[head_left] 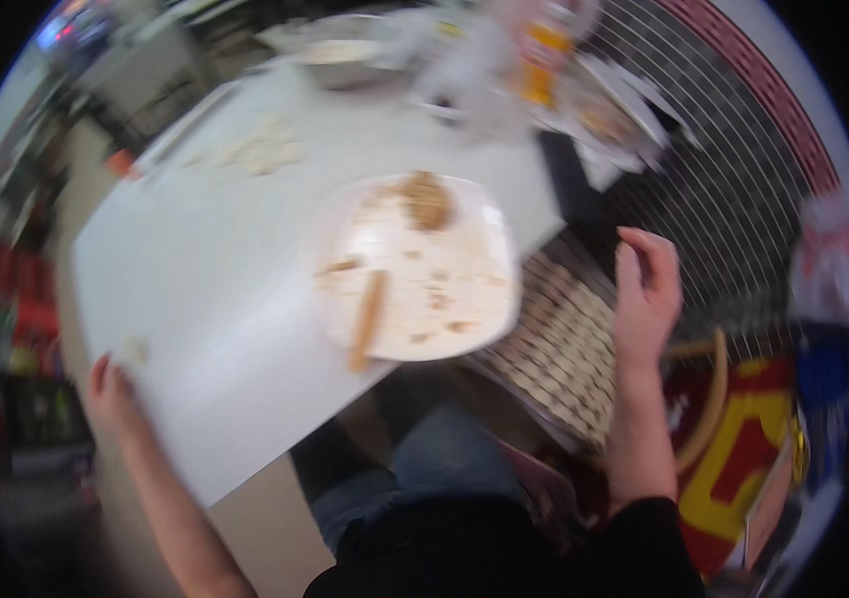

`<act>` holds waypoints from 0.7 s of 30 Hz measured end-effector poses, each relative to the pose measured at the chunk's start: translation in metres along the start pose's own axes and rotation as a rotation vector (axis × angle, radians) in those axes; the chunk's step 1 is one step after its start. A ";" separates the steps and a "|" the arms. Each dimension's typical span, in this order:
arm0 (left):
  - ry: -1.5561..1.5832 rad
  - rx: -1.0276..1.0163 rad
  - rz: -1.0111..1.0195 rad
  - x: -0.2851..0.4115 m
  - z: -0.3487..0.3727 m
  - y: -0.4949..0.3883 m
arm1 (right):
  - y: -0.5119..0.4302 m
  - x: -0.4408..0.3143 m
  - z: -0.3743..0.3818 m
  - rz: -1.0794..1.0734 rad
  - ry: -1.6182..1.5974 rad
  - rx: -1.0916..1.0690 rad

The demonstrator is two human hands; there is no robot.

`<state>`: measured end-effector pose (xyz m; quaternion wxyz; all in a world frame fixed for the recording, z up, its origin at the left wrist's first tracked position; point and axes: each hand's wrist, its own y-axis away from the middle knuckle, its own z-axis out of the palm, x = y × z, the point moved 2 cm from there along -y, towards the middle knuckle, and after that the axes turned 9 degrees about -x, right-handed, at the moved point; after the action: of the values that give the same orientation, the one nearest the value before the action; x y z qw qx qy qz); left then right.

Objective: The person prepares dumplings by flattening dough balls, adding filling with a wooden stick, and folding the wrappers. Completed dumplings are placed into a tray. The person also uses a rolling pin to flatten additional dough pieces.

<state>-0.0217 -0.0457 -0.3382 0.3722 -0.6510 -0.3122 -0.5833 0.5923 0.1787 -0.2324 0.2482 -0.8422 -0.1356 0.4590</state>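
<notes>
My left hand (114,398) is at the left edge of a white table (193,299), beside a small pale piece (137,348), perhaps dough. Blur hides whether its fingers touch the edge or grip anything. To the right, my right hand (647,306) is raised with fingers curled and a gap behind the thumb; nothing shows in it. Below and left of that hand, rows of small pale pieces, likely dumplings, fill a tray (495,366). A white plate (495,299) on the table carries a brown clump of filling (427,202), scattered crumbs and a wooden stick or spatula (369,321).
Flat pale pieces (264,146) lie on the table's far part. Behind them are a bowl (342,63), plastic bags (462,82) and an orange bottle (544,60). A dark box-like object (570,176) sits by the right corner. The tiled wall (723,149) bounds the right side.
</notes>
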 end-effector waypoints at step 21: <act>0.016 0.175 0.070 0.025 0.029 0.016 | 0.128 -0.289 0.414 -0.458 0.199 -1.023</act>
<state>0.0099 -0.0306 -0.3167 0.4501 -0.6221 -0.3360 -0.5454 0.0876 0.0613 -0.2863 -0.0863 -0.8435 -0.4958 0.1877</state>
